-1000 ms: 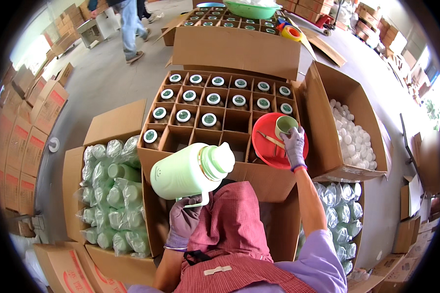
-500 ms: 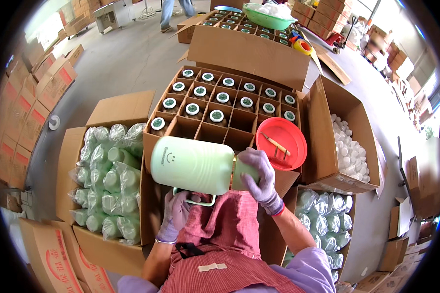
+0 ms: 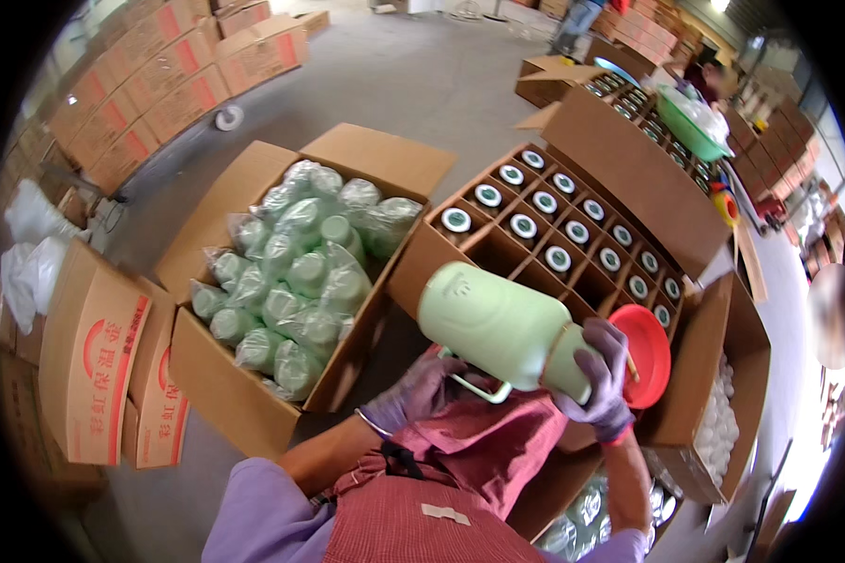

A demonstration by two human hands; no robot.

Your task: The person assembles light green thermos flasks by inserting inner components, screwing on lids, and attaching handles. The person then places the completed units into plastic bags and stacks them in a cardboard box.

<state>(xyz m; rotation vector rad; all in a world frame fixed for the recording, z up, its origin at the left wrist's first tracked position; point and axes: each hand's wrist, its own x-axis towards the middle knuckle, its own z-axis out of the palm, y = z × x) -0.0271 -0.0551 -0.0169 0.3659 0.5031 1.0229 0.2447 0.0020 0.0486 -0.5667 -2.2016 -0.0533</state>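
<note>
A pale green vacuum jug (image 3: 493,319) lies tilted on its side above my lap, its side handle turned toward me. My left hand (image 3: 415,392), in a greyish-purple glove, is closed at the handle near the jug's base; its fingertips are partly hidden. Gloved likewise, my right hand (image 3: 599,383) is wrapped round the green cap (image 3: 565,364) at the jug's other end. Just beyond the jug stands a divided carton (image 3: 421,272) of dark bottles or liners with white-rimmed round tops. Some of its nearer compartments hold none. A red bowl (image 3: 650,357) with a wooden-handled tool sits beside my right hand.
To the left, an open carton (image 3: 192,375) holds several plastic-wrapped green jugs (image 3: 296,281). At the right stands a carton (image 3: 690,403) of small white parts. Further off are a green basin (image 3: 690,127), stacked cartons (image 3: 150,89) and other people.
My view has swung to the left, so the cartons appear shifted right and tilted. The jug now slants, cap end lower, with both hands still at its handle and cap.
</note>
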